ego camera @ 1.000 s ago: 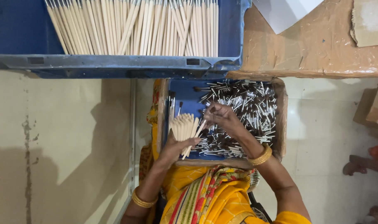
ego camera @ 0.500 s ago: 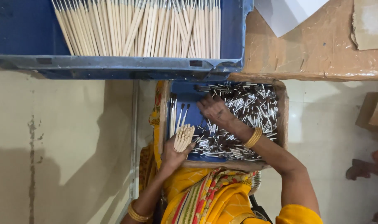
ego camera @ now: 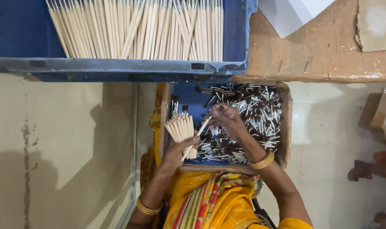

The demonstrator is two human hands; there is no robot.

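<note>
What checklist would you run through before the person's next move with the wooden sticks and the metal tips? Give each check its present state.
1. Left hand grips the fan of wooden sticks: ok.
2. Right hand pinches one single stick at its upper end: ok.
3. Metal tips lie within the right hand's reach in the small tray: ok.
4. Spare sticks stocked in the large blue crate above: ok.
5. A tip already seated on the single stick: cannot tell, the fingers cover that end.
6. Fan sticks evenly aligned: cannot tell.
</note>
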